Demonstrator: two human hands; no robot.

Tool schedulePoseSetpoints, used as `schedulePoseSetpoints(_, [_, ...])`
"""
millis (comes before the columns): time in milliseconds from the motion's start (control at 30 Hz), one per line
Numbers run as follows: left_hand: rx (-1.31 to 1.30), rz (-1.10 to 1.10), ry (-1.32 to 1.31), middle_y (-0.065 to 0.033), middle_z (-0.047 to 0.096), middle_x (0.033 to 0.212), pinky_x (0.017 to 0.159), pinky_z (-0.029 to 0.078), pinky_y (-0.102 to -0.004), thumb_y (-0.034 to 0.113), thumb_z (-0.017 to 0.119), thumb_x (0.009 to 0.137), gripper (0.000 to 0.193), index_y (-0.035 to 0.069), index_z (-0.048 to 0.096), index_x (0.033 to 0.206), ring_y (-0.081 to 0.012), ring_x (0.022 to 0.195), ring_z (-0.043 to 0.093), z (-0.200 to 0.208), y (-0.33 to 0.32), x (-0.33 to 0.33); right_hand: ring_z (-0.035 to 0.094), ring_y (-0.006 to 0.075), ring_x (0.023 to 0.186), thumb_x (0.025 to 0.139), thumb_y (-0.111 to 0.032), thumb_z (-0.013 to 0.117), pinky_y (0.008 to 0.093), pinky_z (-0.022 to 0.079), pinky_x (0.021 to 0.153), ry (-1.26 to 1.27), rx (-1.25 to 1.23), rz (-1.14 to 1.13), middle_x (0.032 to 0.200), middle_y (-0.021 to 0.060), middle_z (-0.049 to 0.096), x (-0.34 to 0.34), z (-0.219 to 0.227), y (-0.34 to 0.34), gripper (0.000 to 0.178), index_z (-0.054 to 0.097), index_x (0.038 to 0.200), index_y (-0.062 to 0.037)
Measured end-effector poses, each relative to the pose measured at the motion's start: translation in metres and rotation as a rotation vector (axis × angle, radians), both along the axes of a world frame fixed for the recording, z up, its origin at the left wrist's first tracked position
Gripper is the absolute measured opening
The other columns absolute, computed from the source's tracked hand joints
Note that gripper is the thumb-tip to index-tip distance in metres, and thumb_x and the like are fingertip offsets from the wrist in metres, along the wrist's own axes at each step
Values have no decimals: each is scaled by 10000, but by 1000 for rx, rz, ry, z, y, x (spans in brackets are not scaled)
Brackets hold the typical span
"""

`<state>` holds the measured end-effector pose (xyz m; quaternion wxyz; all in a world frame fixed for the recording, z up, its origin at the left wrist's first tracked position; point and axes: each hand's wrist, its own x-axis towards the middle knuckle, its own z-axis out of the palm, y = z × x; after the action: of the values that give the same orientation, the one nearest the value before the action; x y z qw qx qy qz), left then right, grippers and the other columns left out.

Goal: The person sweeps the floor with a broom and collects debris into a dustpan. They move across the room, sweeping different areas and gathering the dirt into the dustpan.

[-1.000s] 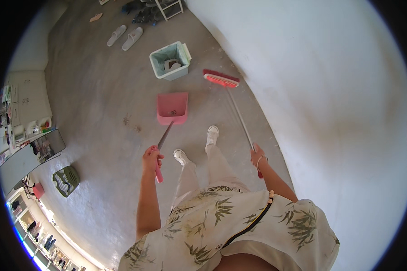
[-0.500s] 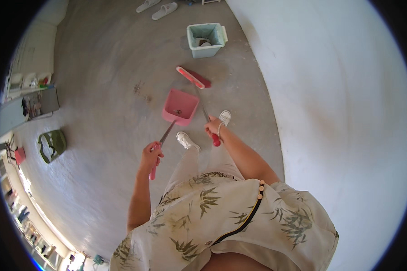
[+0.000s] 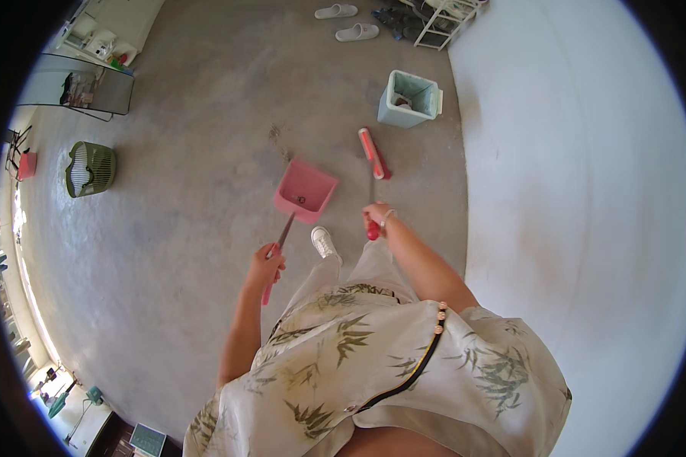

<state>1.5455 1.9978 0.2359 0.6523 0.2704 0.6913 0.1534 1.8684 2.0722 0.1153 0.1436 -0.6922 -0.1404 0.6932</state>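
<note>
My left hand (image 3: 266, 265) is closed round the pink grip of a long-handled dustpan. The pink dustpan (image 3: 306, 188) is in front of my feet, its mouth facing away from me, with a small dark clump (image 3: 302, 199) inside. In my right hand (image 3: 376, 215) is the red-ended handle of a broom. The red and white broom head (image 3: 371, 153) lies to the right of the dustpan, apart from it. A patch of dark debris (image 3: 276, 135) is on the floor just beyond the dustpan.
A pale blue-green bin (image 3: 409, 100) stands ahead to the right, near the white wall (image 3: 556, 183). White slippers (image 3: 357, 32) and a white rack (image 3: 437, 27) are farther off. At the left are a green basket (image 3: 91, 169) and a mirror (image 3: 107, 86).
My view has turned left, so the bin, slippers and wall sit differently. The broom head has swung to point more away from me and lies farther from the dustpan. Both hands keep their grip.
</note>
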Motion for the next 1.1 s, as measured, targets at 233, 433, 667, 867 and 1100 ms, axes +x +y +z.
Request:
schedulePoseSetpoints(233, [51, 256, -42, -81, 562, 639, 358, 359, -234, 86, 518, 729, 343, 51, 542, 1069, -100, 394, 442, 4, -11, -22, 464, 126, 435, 770, -59, 500, 267, 396, 361, 379, -59, -153, 607, 84, 496, -35, 9, 59, 69, 445, 796, -27])
schedulePoseSetpoints(433, [119, 245, -69, -75, 557, 632, 347, 338, -225, 130, 514, 773, 290, 49, 540, 1050, -90, 389, 431, 34, 35, -24, 454, 114, 424, 785, -82, 498, 262, 397, 359, 155, 187, -68, 600, 67, 493, -37, 77, 115, 76, 450, 779, -24])
schedulePoseSetpoints(667, [71, 186, -24, -63, 554, 632, 361, 362, -235, 82, 528, 740, 322, 77, 544, 1062, -90, 400, 448, 60, 162, 26, 426, 100, 406, 817, -150, 493, 226, 384, 370, 346, -29, -214, 532, 26, 447, 21, 70, 234, 184, 460, 684, -27])
schedulePoseSetpoints(867, [59, 128, -4, -61, 551, 638, 364, 357, -226, 125, 526, 767, 266, 61, 543, 1024, -91, 406, 443, 44, 285, 106, 414, 86, 409, 814, -162, 502, 210, 379, 375, 531, -146, -509, 534, 13, 433, 68, 72, 278, 168, 461, 714, -32])
schedulePoseSetpoints(1100, [64, -23, -44, -49, 541, 619, 361, 358, -235, 127, 540, 750, 279, 66, 540, 1022, -87, 409, 445, 35, 401, 187, 446, 84, 421, 809, -177, 526, 209, 383, 358, 473, -184, -540, 548, 15, 471, 141, 81, 310, 200, 467, 669, -47])
